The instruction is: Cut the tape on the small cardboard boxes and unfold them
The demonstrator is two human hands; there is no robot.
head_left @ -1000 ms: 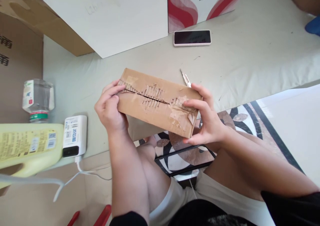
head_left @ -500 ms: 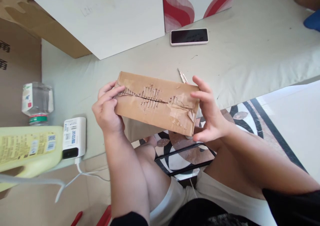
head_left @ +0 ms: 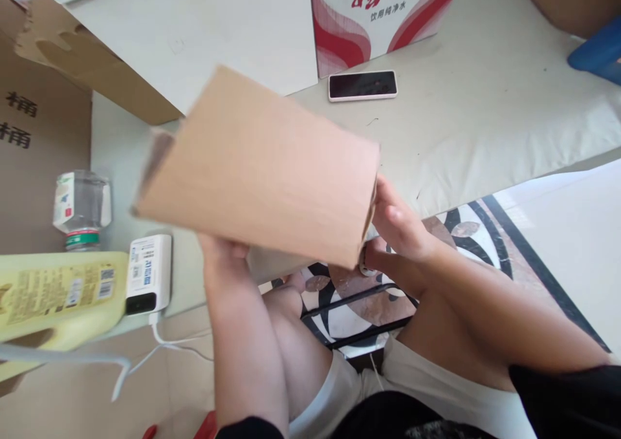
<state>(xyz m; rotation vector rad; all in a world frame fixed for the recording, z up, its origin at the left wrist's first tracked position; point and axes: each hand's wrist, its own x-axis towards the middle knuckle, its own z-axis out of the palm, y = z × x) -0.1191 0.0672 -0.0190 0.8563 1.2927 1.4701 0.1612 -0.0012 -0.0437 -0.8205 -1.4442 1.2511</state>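
A brown cardboard box (head_left: 272,174) is held tilted above my lap, with a broad plain face toward me. At its left end a flap (head_left: 158,145) stands loose, slightly blurred. My left hand (head_left: 226,248) holds the box from below on the left; its fingers are mostly hidden behind the cardboard. At the right end, my right hand (head_left: 400,222) grips the box, with some fingers out of sight behind the edge.
Beyond the box a phone (head_left: 363,85) lies on the pale covered surface, before a red-and-white carton (head_left: 383,32). To the left are a clear bottle (head_left: 87,200), a yellow jug (head_left: 63,290) and a white device (head_left: 149,271) with a cable. A blue object (head_left: 599,54) sits far right.
The box has been turned in my hands: its torn, creased side has swung out of view and a wide plain face shows. The small metal tool behind it is now hidden.
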